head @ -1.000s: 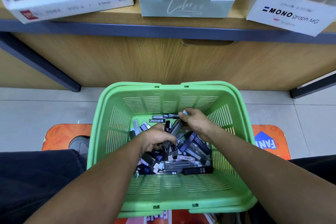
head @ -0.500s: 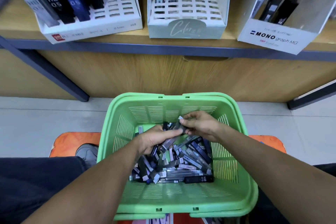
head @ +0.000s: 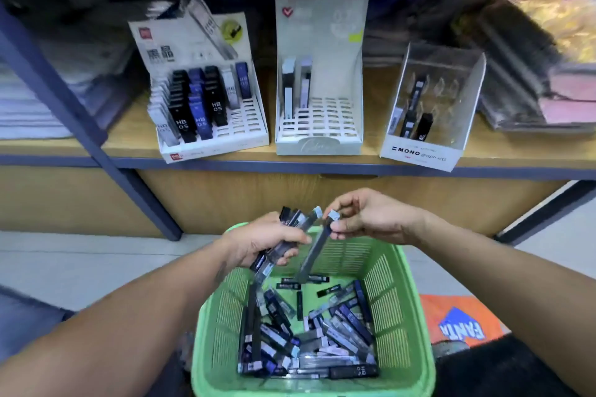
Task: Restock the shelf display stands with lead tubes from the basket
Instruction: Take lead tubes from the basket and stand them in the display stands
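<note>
Both hands have risen out of the basket point(head: 400, 316) since the earlier frame and are now above its far rim. Left hand point(head: 261, 240) grips a bundle of tubes point(head: 292, 235). Right hand point(head: 371, 216) pinches one tube point(head: 314, 251) by its top end. Loose tubes point(head: 322, 338) remain in the basket. Three stands point(head: 319, 126) on the shelf point(head: 516, 151) are now fully in view.
</note>
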A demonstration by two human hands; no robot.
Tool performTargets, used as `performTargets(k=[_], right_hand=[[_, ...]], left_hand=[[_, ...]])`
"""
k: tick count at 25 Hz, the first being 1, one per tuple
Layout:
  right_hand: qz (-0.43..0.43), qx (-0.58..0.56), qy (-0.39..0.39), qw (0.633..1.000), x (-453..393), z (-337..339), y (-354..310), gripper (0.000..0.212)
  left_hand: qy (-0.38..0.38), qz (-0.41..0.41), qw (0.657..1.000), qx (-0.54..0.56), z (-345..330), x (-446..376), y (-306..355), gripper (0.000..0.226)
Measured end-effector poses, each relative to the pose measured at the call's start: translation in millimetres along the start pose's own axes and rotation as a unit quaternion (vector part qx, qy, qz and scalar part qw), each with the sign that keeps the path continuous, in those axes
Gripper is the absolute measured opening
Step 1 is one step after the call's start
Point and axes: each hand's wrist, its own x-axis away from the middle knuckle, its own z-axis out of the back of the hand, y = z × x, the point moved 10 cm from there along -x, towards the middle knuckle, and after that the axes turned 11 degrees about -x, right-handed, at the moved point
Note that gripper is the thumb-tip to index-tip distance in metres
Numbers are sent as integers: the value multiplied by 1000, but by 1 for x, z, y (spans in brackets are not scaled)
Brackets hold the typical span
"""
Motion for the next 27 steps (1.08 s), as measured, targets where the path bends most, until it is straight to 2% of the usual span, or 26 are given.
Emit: performTargets(k=[3, 6, 9, 14, 21, 27], right_hand=[[34, 13, -18, 999, 16, -13, -49, 16], [78, 8, -37, 996, 31, -28, -100, 16], [154, 11, -14, 988, 42, -32, -151, 22], [248, -13, 2, 969, 47, -37, -222, 27], [265, 13, -7, 964, 25, -41, -261, 40], [279, 3, 30, 960, 11, -24, -257, 32]], left_hand=[[16, -51, 998, -29, 13, 19, 47, 19], [20, -104, 994, -35, 26, 37, 94, 35], [18, -141, 990, -4, 37, 54, 136, 23], [10, -181, 980, 80, 57, 69, 188, 29], [111, -218, 965, 97, 101, 67, 220, 20], [225, -230, 946, 45, 114, 63, 229, 20]])
